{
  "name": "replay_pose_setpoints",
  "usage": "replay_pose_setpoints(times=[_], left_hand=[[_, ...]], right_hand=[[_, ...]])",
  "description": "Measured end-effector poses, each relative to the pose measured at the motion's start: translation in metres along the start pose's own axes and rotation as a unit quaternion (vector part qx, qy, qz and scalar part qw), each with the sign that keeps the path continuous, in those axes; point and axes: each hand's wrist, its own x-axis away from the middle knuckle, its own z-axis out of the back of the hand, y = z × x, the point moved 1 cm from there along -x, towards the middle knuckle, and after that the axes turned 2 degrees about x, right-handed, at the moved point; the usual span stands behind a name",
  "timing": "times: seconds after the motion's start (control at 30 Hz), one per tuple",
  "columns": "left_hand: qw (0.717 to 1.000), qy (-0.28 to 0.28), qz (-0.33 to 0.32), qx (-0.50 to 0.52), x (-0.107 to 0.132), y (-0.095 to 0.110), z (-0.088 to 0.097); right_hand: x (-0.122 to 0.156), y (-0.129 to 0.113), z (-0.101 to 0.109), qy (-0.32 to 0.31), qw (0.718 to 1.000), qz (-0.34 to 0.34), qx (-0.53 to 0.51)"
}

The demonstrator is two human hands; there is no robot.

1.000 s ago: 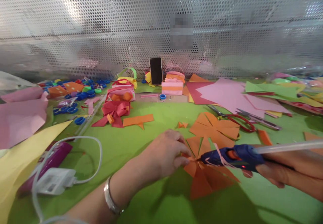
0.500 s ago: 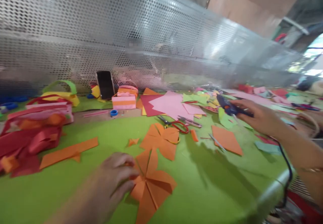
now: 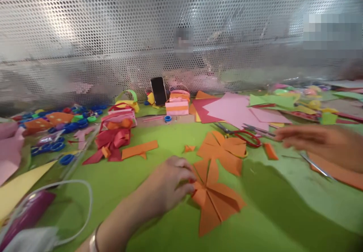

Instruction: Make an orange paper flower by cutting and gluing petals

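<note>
My left hand is closed at the left edge of a five-petalled orange paper flower, pinching a petal. The flower lies on the green tabletop with slits between its petals. Just behind it is a second orange paper flower, its edge close to the first. My right hand, slightly blurred, hovers at the right with fingers stretched out and nothing visible in them. Beneath it are an orange paper sheet and a thin metal tool. Red-handled scissors rest behind the flowers.
An orange strip and a red paper bow lie to the left. Pink sheets, a small pink box and a propped phone stand before the perforated metal panel. A white cable loops at front left.
The view has turned left, so things sit further right. The glue gun that my right hand held is out of sight and that hand is lower with fingers extended. My left hand stays at the flower.
</note>
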Motion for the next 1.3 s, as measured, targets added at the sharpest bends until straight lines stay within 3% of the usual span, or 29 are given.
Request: replay_pose_setpoints(times=[0.1,0.17,0.23,0.37,0.57,1.0,1.17,1.3], left_hand=[[1.000,-0.011,0.005,-0.017,0.000,0.002,-0.001],[1.000,-0.016,0.006,-0.022,0.000,0.002,-0.003],[1.000,-0.019,0.001,-0.017,0.000,0.003,-0.005],[0.999,-0.035,-0.005,-0.009,0.000,0.007,-0.006],[0.999,-0.050,0.014,-0.006,0.002,0.009,-0.005],[0.997,-0.060,0.006,-0.041,0.001,0.015,-0.006],[0.998,-0.055,-0.004,-0.028,0.001,0.013,-0.008],[0.997,-0.054,-0.013,-0.060,0.000,0.014,-0.008]], right_hand=[[-0.005,-0.087,-0.028,-0.185,0.975,0.068,-0.102],[-0.010,-0.125,-0.045,-0.219,0.966,0.074,-0.118],[-0.018,-0.142,-0.059,-0.222,0.967,0.059,-0.113],[-0.025,-0.145,-0.072,-0.232,0.965,0.036,-0.113],[-0.015,-0.152,-0.067,-0.258,0.949,0.051,-0.174],[0.011,-0.158,-0.065,-0.169,0.938,0.032,-0.300],[0.019,-0.157,-0.071,-0.039,0.962,0.084,-0.258],[0.027,-0.158,-0.073,0.003,0.953,0.205,-0.225]])
